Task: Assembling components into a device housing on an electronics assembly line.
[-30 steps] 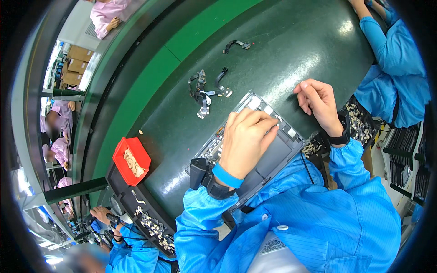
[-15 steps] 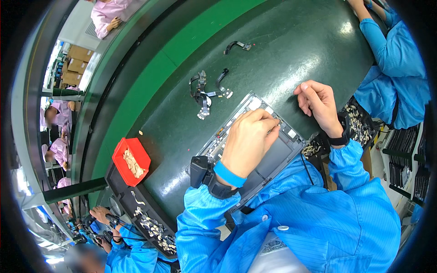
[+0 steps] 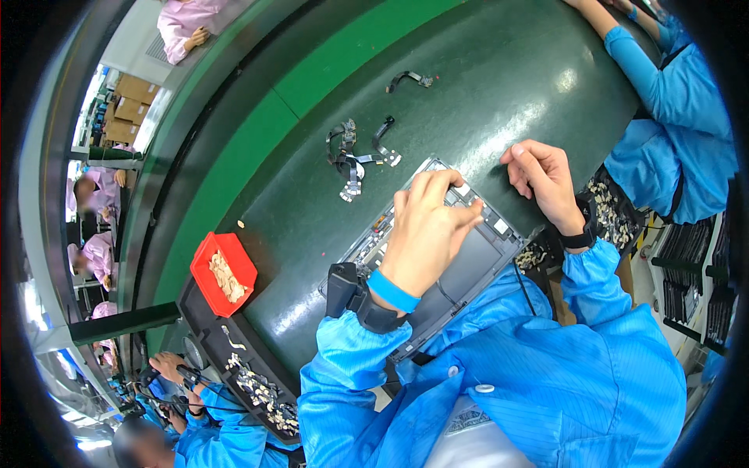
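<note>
A flat grey device housing (image 3: pixel 476 253), looking like a tablet or laptop shell with small parts along its far-left edge, lies tilted at the near edge of the bench. My left hand (image 3: pixel 425 230), with a blue wristband and a black wrist device, is over its upper-left part. The thumb and forefinger are apart, with nothing visible between them. My right hand (image 3: pixel 542 183) is held beyond the housing's right corner, off it. Its fingers are curled with the thumb close to the forefinger; whatever is inside, if anything, is hidden.
Several dark flex cables (image 3: pixel 347 160) lie on the green bench (image 3: pixel 289 195), one cable (image 3: pixel 409 79) farther off. At left are a red bin (image 3: pixel 248 269) of pale scraps and a black tray (image 3: pixel 261 398) of small parts. Another parts tray (image 3: pixel 616 210) and a co-worker's sleeve (image 3: pixel 651 78) are at right.
The fingers of my left hand have spread from a pinch over the housing, and that hand has shifted slightly. My right hand has barely moved. The co-worker's arm at right has moved left.
</note>
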Motion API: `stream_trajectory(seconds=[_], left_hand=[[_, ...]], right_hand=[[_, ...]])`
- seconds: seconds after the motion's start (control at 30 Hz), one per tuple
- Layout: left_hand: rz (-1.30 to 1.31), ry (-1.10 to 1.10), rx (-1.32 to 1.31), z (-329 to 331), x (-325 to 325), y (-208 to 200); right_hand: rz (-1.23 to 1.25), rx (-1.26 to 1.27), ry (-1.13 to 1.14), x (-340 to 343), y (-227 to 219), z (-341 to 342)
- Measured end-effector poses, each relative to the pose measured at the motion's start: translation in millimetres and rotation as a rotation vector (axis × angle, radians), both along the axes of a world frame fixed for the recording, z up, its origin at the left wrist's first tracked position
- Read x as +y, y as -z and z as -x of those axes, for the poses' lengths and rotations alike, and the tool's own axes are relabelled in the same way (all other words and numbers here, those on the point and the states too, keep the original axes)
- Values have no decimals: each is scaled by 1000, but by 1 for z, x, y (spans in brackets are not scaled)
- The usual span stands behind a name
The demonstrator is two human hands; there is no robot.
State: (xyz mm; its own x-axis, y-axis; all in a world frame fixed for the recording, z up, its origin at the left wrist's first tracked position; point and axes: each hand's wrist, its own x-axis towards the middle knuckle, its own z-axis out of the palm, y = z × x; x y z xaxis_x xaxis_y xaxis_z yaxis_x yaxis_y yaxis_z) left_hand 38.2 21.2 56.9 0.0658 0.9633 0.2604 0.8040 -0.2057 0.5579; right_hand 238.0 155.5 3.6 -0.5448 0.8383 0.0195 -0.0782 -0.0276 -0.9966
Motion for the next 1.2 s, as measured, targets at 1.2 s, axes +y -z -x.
stream_trajectory(seconds=[1.2], left_hand=[[-38,-203,508,-67,-76,76]], right_hand=[[-1004,-290,-176,-149,-75,38]])
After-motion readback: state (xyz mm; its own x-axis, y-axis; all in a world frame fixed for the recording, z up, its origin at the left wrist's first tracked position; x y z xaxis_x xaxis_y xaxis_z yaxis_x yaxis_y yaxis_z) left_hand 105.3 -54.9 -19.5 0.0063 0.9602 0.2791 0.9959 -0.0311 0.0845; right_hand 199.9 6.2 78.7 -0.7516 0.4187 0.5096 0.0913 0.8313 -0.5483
